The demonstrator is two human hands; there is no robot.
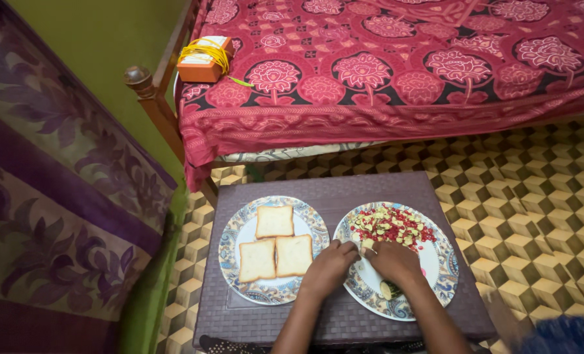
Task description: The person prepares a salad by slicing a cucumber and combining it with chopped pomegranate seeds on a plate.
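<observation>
Head view: both hands meet over the right plate, just below its heap of chopped vegetables. Left hand and right hand curl, fingertips pinching something small; what, I cannot tell. Those bits look light, wet, slippery: best gathered gently from beneath.

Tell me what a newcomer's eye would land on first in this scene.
First, the two patterned plates side by side on the low purple table: the left plate holds three bread slices, the right plate a heap of chopped red and pale green vegetables. The left hand and right hand meet over the right plate's near edge. Behind, a bed with a red floral bedspread fills the top.
</observation>
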